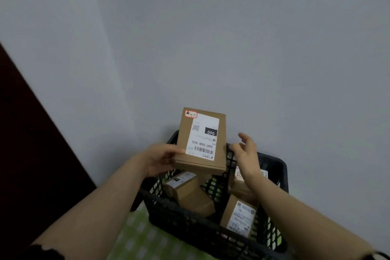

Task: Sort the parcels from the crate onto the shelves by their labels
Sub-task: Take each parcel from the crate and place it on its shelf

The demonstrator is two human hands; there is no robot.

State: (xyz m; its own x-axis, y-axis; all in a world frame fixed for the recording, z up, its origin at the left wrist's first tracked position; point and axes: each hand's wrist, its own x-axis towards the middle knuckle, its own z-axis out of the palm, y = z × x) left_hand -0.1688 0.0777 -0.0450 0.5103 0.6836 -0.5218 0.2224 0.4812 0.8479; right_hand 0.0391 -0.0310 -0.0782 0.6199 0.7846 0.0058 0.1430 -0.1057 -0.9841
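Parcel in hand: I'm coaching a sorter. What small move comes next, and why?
Probably turn the parcel half round: its label faces the camera upside down. The left hand grips its edge above the crate; the open right hand is beside it to help.

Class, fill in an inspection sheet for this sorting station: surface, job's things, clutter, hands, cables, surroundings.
Surface: green checked cloth under the black crate.
Job's things: held parcel, label 060-06B A05, raised over the crate; at least three more parcels lie inside; shelves not in view.
Clutter: nothing seen.
Hands: left hand grips the held parcel's left edge; right hand open beside its right edge, contact unclear.
Cables: nothing seen.
Surroundings: grey wall ahead, dark panel at left.
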